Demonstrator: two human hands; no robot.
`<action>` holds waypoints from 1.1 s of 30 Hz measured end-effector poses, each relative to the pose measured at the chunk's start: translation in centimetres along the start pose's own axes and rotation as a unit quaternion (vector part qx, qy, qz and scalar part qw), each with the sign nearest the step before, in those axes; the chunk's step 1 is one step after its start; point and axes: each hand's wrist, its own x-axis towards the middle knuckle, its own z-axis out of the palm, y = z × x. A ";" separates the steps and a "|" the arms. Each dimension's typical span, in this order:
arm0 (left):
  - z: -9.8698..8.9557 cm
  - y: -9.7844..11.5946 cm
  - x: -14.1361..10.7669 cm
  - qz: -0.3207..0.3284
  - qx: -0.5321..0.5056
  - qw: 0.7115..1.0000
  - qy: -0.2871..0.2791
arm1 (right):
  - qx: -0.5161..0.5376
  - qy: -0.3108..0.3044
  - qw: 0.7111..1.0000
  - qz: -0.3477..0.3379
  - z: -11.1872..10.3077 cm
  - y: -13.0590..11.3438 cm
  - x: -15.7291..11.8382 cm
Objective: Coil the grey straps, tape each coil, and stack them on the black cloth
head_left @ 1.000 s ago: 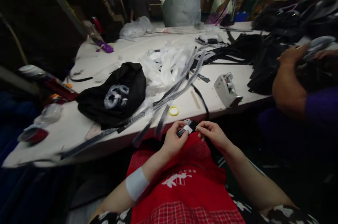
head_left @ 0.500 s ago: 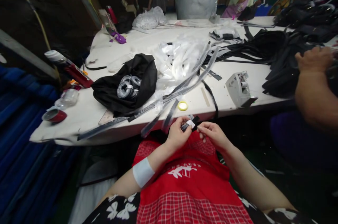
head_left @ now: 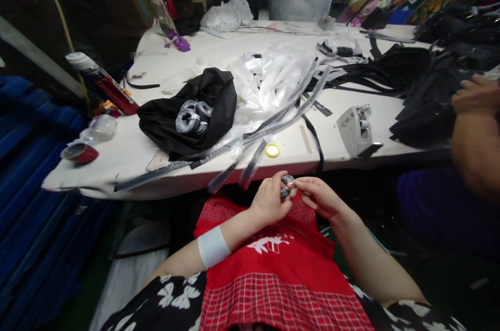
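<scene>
One glossy, rounded, plastic-looking dark coil (head_left: 288,180) sits gripped in your left hand (head_left: 272,200), mostly hidden; your right hand (head_left: 321,196) meets its edge, its own grip unclear.

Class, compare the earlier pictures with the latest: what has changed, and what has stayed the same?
The left hand has rolled rightward, its fingers now nearer the right hand. The small bundle it holds no longer shows the dark end that stuck out. The view has swung, shifting table things right and up in the picture. The left hand's hold remains; the black cloth and its coils lie as before.
</scene>
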 end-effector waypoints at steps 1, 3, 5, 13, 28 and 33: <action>-0.1 0.0 0.1 0.001 0.001 1.000 0.007 | -0.004 -0.008 1.000 0.003 -0.2 0.0 0.0; -0.3 0.1 0.2 0.000 0.002 1.000 0.017 | -0.005 -0.018 1.000 0.006 -0.4 0.1 -0.1; -0.5 0.3 0.3 -0.002 0.007 1.000 0.021 | 0.006 -0.022 1.000 0.005 -0.6 0.3 -0.1; -1.0 0.2 0.6 0.020 -0.006 0.998 0.052 | 0.241 -0.077 0.967 0.041 -1.3 1.0 -0.6; -1.9 0.8 1.3 0.109 0.126 0.985 0.034 | 0.443 -0.160 0.878 0.087 -0.9 1.8 -0.8; -1.7 0.5 1.5 0.132 0.135 0.981 0.037 | 0.493 -0.261 0.825 0.087 -1.1 2.2 -0.8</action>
